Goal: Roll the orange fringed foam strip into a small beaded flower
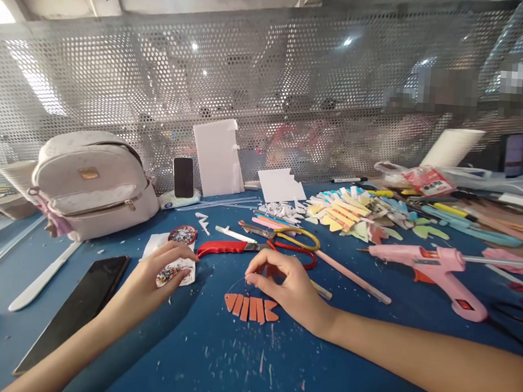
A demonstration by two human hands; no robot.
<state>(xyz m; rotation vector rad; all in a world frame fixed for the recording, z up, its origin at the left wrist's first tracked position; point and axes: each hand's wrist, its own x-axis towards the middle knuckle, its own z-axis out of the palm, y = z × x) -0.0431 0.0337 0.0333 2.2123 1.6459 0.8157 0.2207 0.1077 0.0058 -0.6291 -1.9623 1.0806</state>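
Orange fish-shaped pieces (250,308), cut into several strips with a head and a tail, lie on the blue table (214,366). Just above them my right hand (289,284) is closed in a pinch on a thin thread (236,288), which curves down toward the fish's head. Tiny dark specks, perhaps beads, show below those fingertips. My left hand (164,273) hovers over a white paper (188,278) bearing small multicoloured beads (166,275). Its thumb and fingers are apart, and I see nothing between them. A round red-rimmed container (182,234) stands behind that hand.
Behind my hands lie a red-handled cutter (224,248), scissors (306,238) and a pink stick (354,277). A pink glue gun (435,268) rests at right, a dark phone (74,308) at left. Paper scraps (345,211) and a backpack (92,190) stand farther back.
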